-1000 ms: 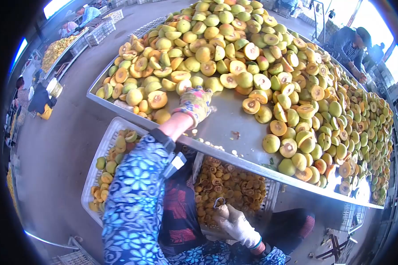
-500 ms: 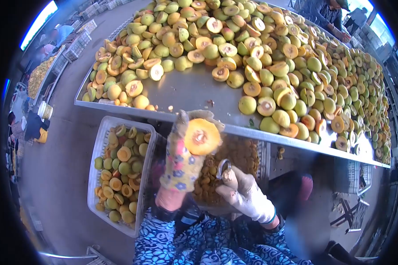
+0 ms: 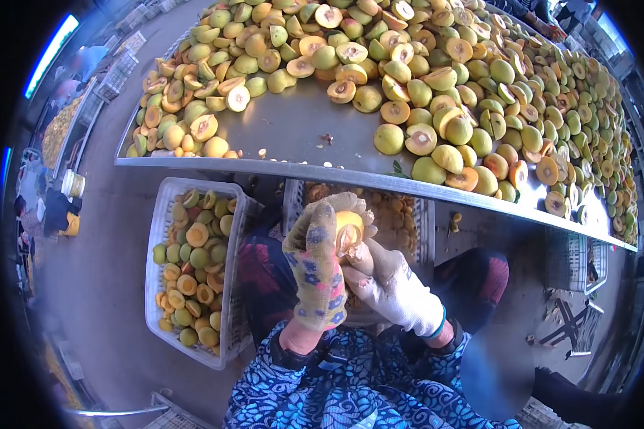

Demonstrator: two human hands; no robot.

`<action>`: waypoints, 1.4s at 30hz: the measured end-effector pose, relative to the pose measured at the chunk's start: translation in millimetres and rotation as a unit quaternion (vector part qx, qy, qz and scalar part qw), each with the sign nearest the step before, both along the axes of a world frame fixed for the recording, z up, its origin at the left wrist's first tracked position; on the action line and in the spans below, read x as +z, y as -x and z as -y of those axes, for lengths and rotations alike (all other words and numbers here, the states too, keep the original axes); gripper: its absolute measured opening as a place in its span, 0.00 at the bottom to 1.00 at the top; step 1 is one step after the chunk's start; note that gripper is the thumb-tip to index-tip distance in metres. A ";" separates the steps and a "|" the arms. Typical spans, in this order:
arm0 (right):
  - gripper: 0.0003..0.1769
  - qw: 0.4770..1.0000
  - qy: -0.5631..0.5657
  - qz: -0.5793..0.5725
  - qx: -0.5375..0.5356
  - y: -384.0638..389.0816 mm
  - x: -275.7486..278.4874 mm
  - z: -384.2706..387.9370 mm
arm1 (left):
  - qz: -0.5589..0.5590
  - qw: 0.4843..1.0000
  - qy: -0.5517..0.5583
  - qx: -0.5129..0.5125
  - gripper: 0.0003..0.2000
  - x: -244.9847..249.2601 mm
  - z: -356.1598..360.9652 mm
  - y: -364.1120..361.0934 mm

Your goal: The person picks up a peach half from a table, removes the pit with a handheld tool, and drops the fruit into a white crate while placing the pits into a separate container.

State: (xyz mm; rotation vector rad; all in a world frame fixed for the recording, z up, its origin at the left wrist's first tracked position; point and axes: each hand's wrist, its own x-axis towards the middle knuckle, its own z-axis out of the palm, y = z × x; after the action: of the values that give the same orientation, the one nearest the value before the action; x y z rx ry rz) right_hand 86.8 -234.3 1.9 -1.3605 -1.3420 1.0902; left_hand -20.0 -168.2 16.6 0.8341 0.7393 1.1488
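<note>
My left hand (image 3: pixel 315 264), in a floral glove, is shut on a halved peach (image 3: pixel 350 223), cut face turned toward me, just below the steel table's front edge. My right hand (image 3: pixel 397 289), in a white glove, is pressed against the peach's cut face and is closed on a small loop-ended pitting tool whose tip is hidden in the fruit. Both hands meet over a white crate (image 3: pixel 423 222) of orange pieces under the table.
The steel table (image 3: pixel 300 139) carries a large heap of halved peaches (image 3: pixel 436 86) at the back and right. A white crate (image 3: pixel 157 236) of pitted halves stands on the floor at left. Other people work at the far left and top right.
My left hand took a peach half off the table and brought it down toward me. My right hand rose with the tool and now presses into the fruit.
</note>
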 end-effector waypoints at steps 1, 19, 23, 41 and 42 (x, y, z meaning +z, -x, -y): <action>0.19 1.000 0.003 -0.002 -0.001 -1.2 -1.1 -0.5 | -0.002 1.000 0.003 -0.001 0.17 -2.6 -0.4 -0.5; 0.16 0.997 0.036 0.045 0.056 -11.0 -18.8 -8.7 | -0.206 0.972 -0.106 -0.041 0.14 -18.0 -19.8 10.0; 0.15 0.992 0.055 0.098 0.066 -16.7 -16.3 -4.8 | -0.296 0.940 -0.063 -0.159 0.11 -12.5 -36.9 16.9; 0.20 0.930 0.262 -0.170 0.192 -16.0 3.1 -0.3 | -0.040 0.994 -0.078 -0.071 0.26 -5.4 -9.6 13.9; 0.21 0.917 0.281 -0.197 0.202 -15.6 2.5 -0.4 | -0.084 0.979 -0.166 -0.086 0.26 -17.7 -11.1 22.7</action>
State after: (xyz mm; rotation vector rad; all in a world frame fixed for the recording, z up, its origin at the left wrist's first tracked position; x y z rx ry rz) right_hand 102.4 -233.9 4.4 -1.1714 -1.0639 2.0335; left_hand -42.7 -157.1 -1.1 1.2641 0.6051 1.0697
